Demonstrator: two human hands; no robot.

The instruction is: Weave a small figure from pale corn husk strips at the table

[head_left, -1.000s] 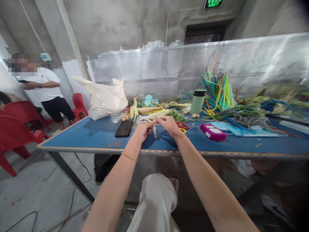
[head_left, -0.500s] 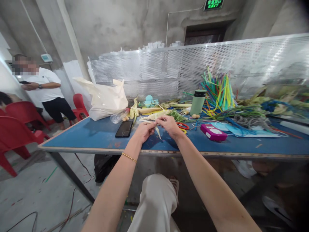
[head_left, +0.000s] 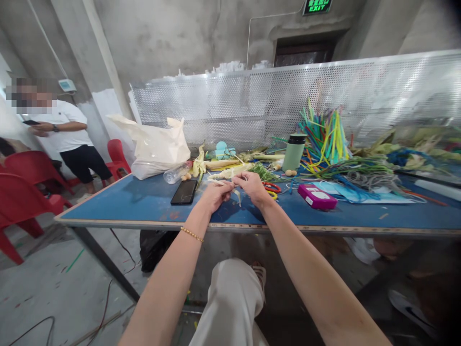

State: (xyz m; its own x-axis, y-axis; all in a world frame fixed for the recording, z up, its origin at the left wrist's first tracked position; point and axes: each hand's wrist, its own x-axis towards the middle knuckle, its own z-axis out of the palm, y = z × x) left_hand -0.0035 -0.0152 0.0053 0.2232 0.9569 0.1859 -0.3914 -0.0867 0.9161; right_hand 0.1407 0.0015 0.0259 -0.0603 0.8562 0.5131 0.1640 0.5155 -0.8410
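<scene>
Fingertips of the left hand (head_left: 217, 196) and right hand (head_left: 251, 187) meet just behind the middle of the worktop's front edge, with a narrow, pale strip of what looks like corn husk (head_left: 238, 196) between them. The left hand is curled, thumb against forefinger, pinching the strip; the right hand pinches it too, thumb and forefinger pressed together, its other fingers bent in. One end of the strip hangs down in the gap between the hands, over the blue worktop (head_left: 118, 204); how it runs inside the fingers is too small to tell. A gold bead bracelet (head_left: 192, 234) circles the left wrist. Left of the left hand, in from the front edge, lies a black smartphone (head_left: 183, 192), with small wooden balls (head_left: 186, 177) just behind it and a clear plastic bottle (head_left: 173, 175) on its side near the back edge, beside a white bag (head_left: 158, 151) at the back left corner. Beyond the fingers lie more pale husks (head_left: 234, 171) and some green sprigs (head_left: 264, 171). Red and yellow loops (head_left: 272, 187) lie right beside the right hand; farther right sits a purple box (head_left: 317, 196), and toward the back edge a green flask (head_left: 294, 154) stands upright before a bundle of coloured pipe cleaners (head_left: 331, 139).
</scene>
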